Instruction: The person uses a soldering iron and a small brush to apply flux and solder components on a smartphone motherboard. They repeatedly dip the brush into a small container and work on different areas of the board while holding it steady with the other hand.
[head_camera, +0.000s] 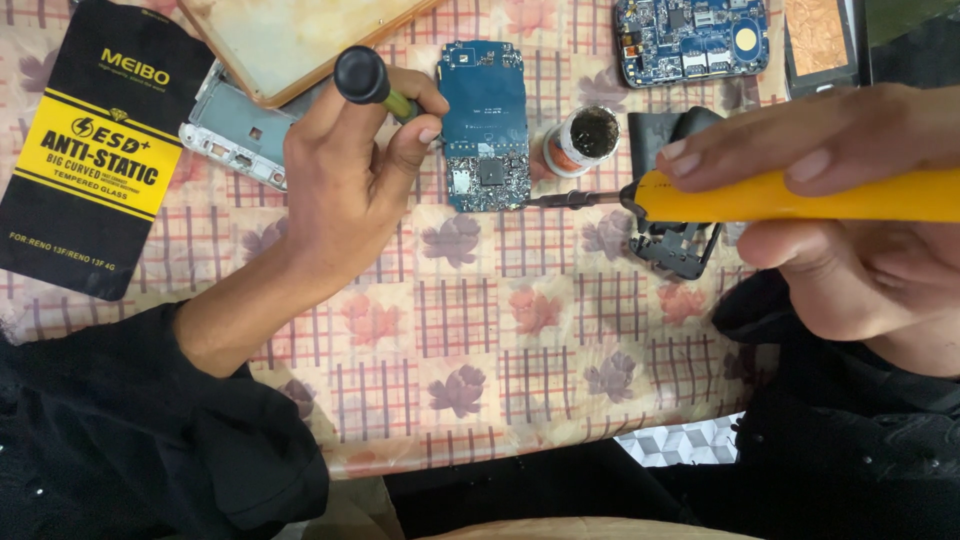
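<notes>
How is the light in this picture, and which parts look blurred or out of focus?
Head view: soft, even light, with faint shadows only; the blue circuit board and the left hand on the black-knobbed tool look sharp; the right hand and the yellow soldering iron, close to the camera, look large and slightly soft.

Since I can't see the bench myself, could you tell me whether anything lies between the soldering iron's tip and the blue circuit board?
Nothing visible does. The soldering iron in the right hand has its tip right at the circuit board edge. The small round tin sits just above that path, and the left hand stays on the board's far side.
</notes>
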